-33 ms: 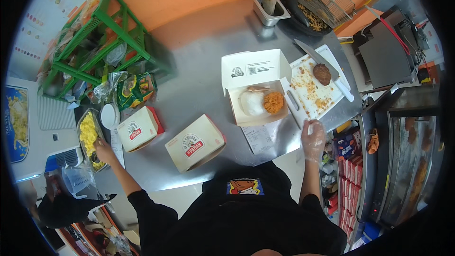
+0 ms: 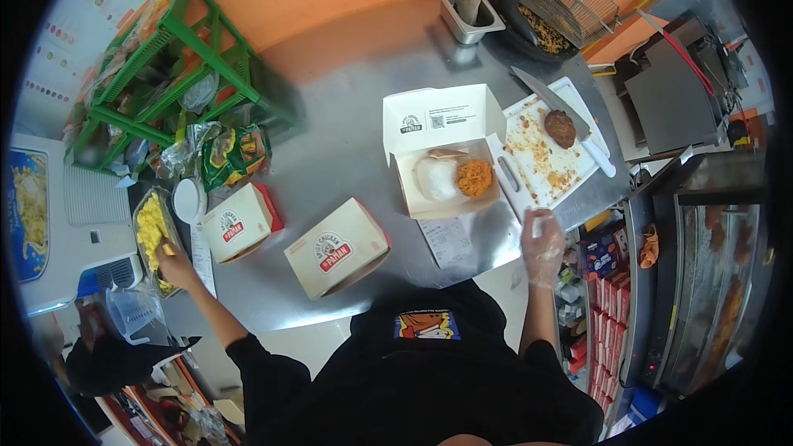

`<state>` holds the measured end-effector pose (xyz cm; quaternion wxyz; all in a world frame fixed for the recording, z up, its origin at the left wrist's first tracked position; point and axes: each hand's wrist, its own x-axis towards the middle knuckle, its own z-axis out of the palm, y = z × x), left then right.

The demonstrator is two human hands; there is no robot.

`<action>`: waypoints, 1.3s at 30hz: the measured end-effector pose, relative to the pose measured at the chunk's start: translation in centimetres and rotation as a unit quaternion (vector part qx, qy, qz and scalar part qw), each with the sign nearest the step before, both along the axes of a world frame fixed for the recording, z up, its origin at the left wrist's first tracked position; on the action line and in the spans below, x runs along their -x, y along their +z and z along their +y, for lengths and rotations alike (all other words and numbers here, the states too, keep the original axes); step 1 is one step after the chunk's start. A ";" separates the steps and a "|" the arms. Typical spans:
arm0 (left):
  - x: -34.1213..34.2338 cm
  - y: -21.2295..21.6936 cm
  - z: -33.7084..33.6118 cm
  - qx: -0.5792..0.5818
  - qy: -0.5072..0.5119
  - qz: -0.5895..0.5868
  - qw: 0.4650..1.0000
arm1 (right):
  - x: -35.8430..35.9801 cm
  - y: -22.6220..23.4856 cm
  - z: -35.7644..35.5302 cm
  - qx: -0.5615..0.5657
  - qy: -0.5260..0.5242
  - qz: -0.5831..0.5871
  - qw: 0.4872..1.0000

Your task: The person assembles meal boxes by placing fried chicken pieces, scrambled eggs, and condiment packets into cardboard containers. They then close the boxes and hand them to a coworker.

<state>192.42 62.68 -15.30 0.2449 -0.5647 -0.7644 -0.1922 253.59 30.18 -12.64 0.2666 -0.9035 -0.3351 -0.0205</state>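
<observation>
At the left, my left hand [image 2: 173, 266] reaches into a tray of yellow food [image 2: 152, 225] resembling scrambled egg. Its fingers are closed against the food; whatever they hold is hidden. My right hand [image 2: 543, 241], in a clear plastic glove, rests at the table's front edge with fingers curled and nothing visible in them. Beyond it lies a white cutting board [image 2: 538, 167] strewn with crumbs, bearing a browned piece of meat [image 2: 560, 129] and a knife [image 2: 596, 154]. An open carton [image 2: 413, 190] left of the board contains white rice [image 2: 437, 179] and orange-coated fried chicken [image 2: 474, 177].
Two closed cartons, a larger one [image 2: 318, 268] and a smaller one [image 2: 216, 235], stand near a white round tub [image 2: 189, 201]. Receipts [image 2: 446, 241] lie on the steel table [image 2: 330, 107]. A green rack [image 2: 178, 25], metal container [image 2: 456, 23] and black pan [image 2: 529, 48] line the back.
My left hand has shifted slightly left and toward me over the yellow food. My right hand stays almost where it was.
</observation>
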 end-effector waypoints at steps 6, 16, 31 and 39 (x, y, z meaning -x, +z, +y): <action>-20.9 10.6 -15.3 -0.040 -0.391 -0.201 0.897 | 7.4 4.4 1.9 -0.015 0.315 0.323 0.892; -41.0 2.9 -26.4 0.288 -0.545 -0.402 0.677 | 4.1 -6.1 -1.4 -0.075 0.199 0.527 0.823; -40.3 -2.3 -28.4 0.376 -0.453 -0.307 0.748 | 5.6 -9.3 2.6 -0.022 0.293 0.352 0.889; -40.0 -2.3 -28.1 0.380 -0.453 -0.308 0.745 | 5.3 -9.3 2.3 -0.028 0.270 0.302 0.914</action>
